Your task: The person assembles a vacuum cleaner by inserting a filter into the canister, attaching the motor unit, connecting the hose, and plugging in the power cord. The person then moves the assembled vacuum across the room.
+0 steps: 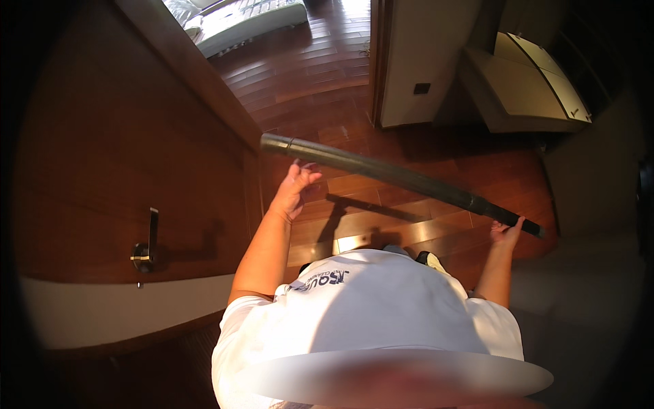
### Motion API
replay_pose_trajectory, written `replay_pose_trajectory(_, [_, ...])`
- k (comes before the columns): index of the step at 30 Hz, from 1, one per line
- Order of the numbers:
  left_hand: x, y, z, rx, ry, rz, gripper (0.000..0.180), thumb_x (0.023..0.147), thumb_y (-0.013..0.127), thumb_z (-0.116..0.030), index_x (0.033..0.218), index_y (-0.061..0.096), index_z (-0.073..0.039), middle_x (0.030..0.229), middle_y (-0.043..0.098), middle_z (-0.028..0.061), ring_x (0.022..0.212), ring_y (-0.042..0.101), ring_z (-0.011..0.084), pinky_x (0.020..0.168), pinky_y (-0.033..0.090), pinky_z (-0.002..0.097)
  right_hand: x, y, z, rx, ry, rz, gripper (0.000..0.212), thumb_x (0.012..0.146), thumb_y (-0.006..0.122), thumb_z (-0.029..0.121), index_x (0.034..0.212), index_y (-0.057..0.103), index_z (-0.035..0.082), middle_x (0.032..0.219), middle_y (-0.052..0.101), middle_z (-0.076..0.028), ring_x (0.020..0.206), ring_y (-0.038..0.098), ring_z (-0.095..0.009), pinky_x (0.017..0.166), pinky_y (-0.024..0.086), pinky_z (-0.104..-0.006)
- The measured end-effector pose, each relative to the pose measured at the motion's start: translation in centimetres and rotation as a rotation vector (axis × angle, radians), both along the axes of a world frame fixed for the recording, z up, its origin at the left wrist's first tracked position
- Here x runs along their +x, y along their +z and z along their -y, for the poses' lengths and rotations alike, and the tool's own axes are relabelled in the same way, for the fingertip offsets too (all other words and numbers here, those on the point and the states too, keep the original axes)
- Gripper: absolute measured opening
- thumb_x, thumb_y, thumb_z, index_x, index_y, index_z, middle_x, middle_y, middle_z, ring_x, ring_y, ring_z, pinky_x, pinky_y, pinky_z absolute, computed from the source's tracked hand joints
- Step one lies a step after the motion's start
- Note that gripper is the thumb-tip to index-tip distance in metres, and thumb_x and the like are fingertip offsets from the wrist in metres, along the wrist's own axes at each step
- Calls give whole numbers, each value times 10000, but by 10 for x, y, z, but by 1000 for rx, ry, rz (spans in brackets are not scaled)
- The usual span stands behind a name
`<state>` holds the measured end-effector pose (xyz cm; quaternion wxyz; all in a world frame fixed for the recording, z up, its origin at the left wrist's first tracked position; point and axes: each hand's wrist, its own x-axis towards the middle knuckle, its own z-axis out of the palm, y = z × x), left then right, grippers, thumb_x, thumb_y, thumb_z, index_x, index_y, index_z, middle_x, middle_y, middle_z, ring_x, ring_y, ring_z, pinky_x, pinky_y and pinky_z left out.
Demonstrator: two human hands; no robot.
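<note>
A long dark tube [381, 170] slants across in front of me, its left end higher in the picture and its right end lower. It has a ring-like joint near the left end and a thicker collar towards the right. My right hand [505, 232] is closed around the narrower right end. Just below the tube's left part is my left hand [298, 189], fingers apart and slightly bent, not wrapped around it. Whether its fingertips touch the tube, I cannot tell.
A brown wooden door [102, 157] with a metal lever handle [144, 249] stands on the left. Ahead, a doorway leads onto more wooden floor [327, 61] and a pale piece of furniture [255, 26]. A pale cabinet [521, 88] juts out at the far right.
</note>
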<state>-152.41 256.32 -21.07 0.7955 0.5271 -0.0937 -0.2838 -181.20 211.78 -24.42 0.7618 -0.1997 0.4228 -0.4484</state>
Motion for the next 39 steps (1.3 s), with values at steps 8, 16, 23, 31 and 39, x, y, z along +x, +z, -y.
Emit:
replay_pose_trajectory(8, [133, 61, 30, -750, 111, 72, 276, 792, 592, -175, 1047, 545, -81, 1019, 576, 127, 993, 526, 301, 873, 417, 459, 226, -107, 4, 472, 566, -85, 605, 763, 403, 653, 791, 466, 52, 486, 456, -63, 352, 428, -145, 300, 376, -209])
replay_pose_trajectory(16, [270, 103, 51, -383, 508, 346, 225, 718, 650, -80, 899, 516, -92, 833, 529, 47, 888, 514, 202, 896, 390, 392, 496, -83, 7, -188, 1555, -770, 400, 848, 481, 354, 1129, 437, 72, 825, 568, -107, 630, 556, -205, 545, 469, -320])
replay_pose_trajectory(23, [435, 81, 49, -117, 518, 532, 296, 678, 666, -16, 910, 491, -73, 835, 526, 61, 879, 510, 190, 869, 391, 340, 669, -45, -33, -487, 1593, -688, 355, 828, 515, 295, 1080, 513, 45, 818, 560, -75, 631, 536, -158, 550, 447, -279])
replay_pose_trajectory(31, [640, 92, 90, -92, 42, 558, 301, 671, 661, 54, 908, 520, -65, 855, 558, 61, 864, 542, 171, 809, 429, 307, 816, -18, -83, -871, 1618, -754, 430, 751, 610, 247, 1115, 524, 33, 932, 582, -129, 806, 563, -233, 727, 464, -321])
replay_pose_trajectory(39, [803, 84, 225, 167, -450, 706, 321, 640, 662, 54, 907, 523, -58, 877, 540, 33, 851, 527, 125, 725, 440, 249, 1001, 22, -75, -1384, 1262, -229, 493, 668, 687, 213, 1106, 527, 53, 953, 567, -162, 924, 550, -257, 798, 440, -334])
